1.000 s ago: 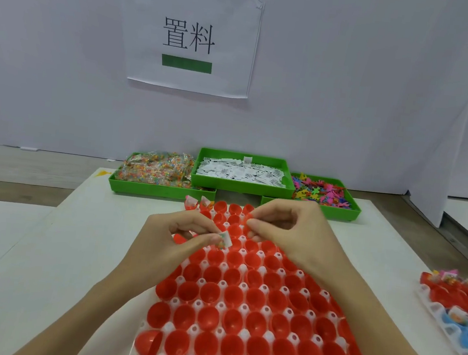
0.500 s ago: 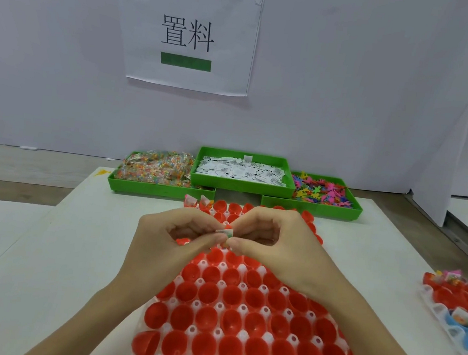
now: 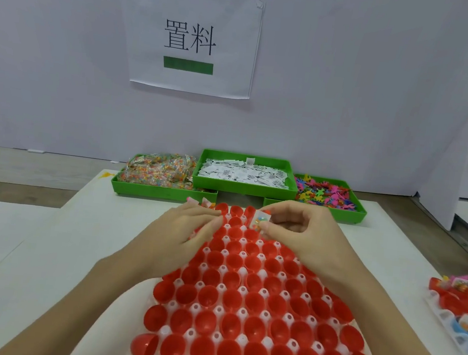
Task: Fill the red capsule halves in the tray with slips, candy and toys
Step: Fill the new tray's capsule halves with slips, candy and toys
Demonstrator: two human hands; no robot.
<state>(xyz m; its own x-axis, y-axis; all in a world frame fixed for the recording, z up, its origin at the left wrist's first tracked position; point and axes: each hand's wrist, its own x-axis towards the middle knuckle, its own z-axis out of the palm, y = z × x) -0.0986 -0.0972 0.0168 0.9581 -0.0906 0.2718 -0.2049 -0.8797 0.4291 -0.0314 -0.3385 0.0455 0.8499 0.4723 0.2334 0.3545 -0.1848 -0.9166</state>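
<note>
Right hand pinches a candy packet; left hand, fingers curled, may hold something. Loosely dropped, it could miss the red capsule halves below.

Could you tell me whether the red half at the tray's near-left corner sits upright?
Tipped: that red half lies sideways.

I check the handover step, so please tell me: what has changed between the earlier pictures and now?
The small candy packet passed from the left hand to the right hand, which now pinches it over the far rows of the tray. The left hand let go. The tray, red halves and green bins stayed as they were.
</note>
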